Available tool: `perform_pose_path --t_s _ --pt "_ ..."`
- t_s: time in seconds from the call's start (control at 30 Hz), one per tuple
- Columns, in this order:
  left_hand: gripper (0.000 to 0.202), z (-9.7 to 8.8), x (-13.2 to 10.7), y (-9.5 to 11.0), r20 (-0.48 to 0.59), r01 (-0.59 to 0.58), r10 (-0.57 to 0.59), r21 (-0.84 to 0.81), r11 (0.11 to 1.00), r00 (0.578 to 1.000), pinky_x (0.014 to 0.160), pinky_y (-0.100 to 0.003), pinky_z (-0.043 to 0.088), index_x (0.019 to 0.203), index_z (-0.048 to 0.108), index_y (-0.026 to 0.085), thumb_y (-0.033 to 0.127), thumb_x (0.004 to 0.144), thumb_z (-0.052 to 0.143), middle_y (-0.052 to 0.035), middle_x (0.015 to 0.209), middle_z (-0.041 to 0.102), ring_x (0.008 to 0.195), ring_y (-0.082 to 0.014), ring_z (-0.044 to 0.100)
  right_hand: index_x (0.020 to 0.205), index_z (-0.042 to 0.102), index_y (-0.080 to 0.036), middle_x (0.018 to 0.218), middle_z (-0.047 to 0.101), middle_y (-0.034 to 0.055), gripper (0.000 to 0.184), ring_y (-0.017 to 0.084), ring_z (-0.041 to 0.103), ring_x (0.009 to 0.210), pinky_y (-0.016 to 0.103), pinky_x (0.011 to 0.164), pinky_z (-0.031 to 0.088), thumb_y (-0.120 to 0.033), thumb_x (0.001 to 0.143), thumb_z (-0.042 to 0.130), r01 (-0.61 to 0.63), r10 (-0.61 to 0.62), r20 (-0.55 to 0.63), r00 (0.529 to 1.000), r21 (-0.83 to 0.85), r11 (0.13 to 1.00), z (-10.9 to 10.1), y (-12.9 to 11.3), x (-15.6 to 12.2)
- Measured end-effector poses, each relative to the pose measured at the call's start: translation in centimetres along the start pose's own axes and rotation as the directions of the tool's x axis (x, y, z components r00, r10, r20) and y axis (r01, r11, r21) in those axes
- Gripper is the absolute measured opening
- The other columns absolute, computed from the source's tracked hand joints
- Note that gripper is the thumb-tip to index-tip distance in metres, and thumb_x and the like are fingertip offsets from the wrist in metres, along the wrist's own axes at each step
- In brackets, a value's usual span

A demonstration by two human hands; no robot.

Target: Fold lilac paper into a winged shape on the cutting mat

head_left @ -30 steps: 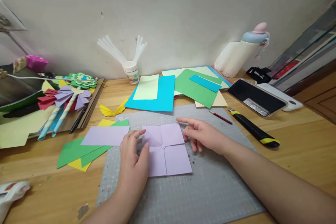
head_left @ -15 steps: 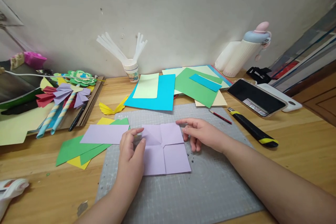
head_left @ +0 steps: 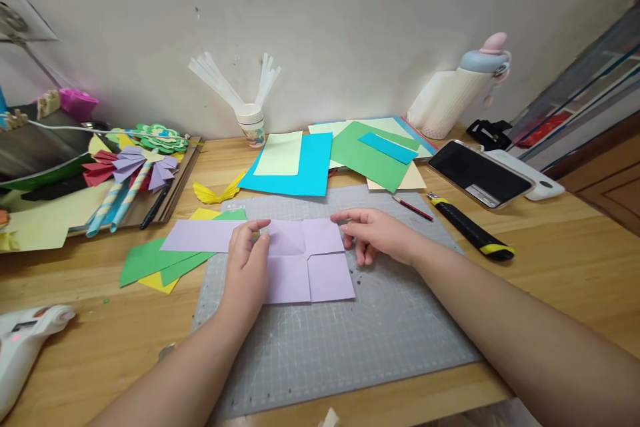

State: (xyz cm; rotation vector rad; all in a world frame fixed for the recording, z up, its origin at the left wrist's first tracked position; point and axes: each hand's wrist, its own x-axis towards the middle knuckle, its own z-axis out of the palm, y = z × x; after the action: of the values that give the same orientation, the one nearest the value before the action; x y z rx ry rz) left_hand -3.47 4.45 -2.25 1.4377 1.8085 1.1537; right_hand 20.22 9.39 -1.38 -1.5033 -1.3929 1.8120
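Observation:
A folded lilac paper square lies on the grey cutting mat. My left hand rests on the square's left part, fingers curled with the tips pressing its top left flap. At the square's upper right edge, my right hand lies flat on the mat, fingers stretched out and touching the paper's edge. Neither hand lifts anything.
A lilac strip lies over green and yellow sheets at the left. Blue and green papers, a pencil, a utility knife, a phone, a bottle, a paper cup and a glue gun surround the mat.
The view has shifted a little, so everything sits higher in the picture. My left fingertips have crept up onto the top left flap; my right hand stays at the paper's upper right edge.

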Motion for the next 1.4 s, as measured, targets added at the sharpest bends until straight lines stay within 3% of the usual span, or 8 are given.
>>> perform_pose_path --t_s 0.9,1.13,1.27,1.4 --pt "0.03 -0.2 -0.1 0.1 0.023 -0.029 0.03 -0.016 0.999 0.999 0.104 -0.044 0.04 0.102 0.062 0.025 0.04 0.09 0.038 -0.006 0.113 0.061 0.118 -0.0257 0.051 0.13 0.052 -0.017 0.07 0.059 -0.0032 0.038 0.008 0.061 0.041 0.018 0.035 0.045 -0.019 0.092 0.048 0.002 -0.002 0.025 1.0 -0.023 1.0 0.0 0.0 0.1" --pt "0.031 -0.2 0.0 0.4 0.012 0.03 -0.029 -0.032 0.999 1.0 0.105 -0.042 0.039 0.103 0.063 0.025 0.039 0.088 0.039 -0.0055 0.115 0.061 0.118 -0.0255 0.051 0.129 0.053 -0.017 0.07 0.059 -0.0032 0.038 0.009 0.061 0.041 0.019 0.036 0.046 -0.018 0.091 0.049 0.007 -0.007 0.005 1.0 -0.021 1.0 0.1 0.1 0.1" --pt "0.032 -0.4 -0.4 0.5 -0.056 0.115 -0.118 -0.059 0.992 0.991 0.099 -0.043 0.042 0.106 0.062 0.026 0.041 0.091 0.038 -0.0044 0.115 0.062 0.113 -0.0262 0.054 0.128 0.054 -0.017 0.072 0.058 -0.0031 0.037 0.008 0.06 0.041 0.019 0.037 0.046 -0.018 0.092 0.048 0.019 -0.02 -0.035 0.999 -0.024 1.0 0.5 0.0 -0.3" --pt "0.031 -0.8 -0.9 0.5 -0.222 0.135 -0.154 -0.1 0.986 0.963 0.095 -0.039 0.042 0.11 0.055 0.026 0.038 0.095 0.031 -0.0037 0.121 0.059 0.113 -0.0238 0.054 0.127 0.055 -0.018 0.074 0.06 -0.0024 0.038 0.008 0.06 0.042 0.019 0.037 0.046 -0.018 0.089 0.05 0.024 -0.025 -0.073 0.997 -0.014 1.0 0.9 0.0 -0.6"
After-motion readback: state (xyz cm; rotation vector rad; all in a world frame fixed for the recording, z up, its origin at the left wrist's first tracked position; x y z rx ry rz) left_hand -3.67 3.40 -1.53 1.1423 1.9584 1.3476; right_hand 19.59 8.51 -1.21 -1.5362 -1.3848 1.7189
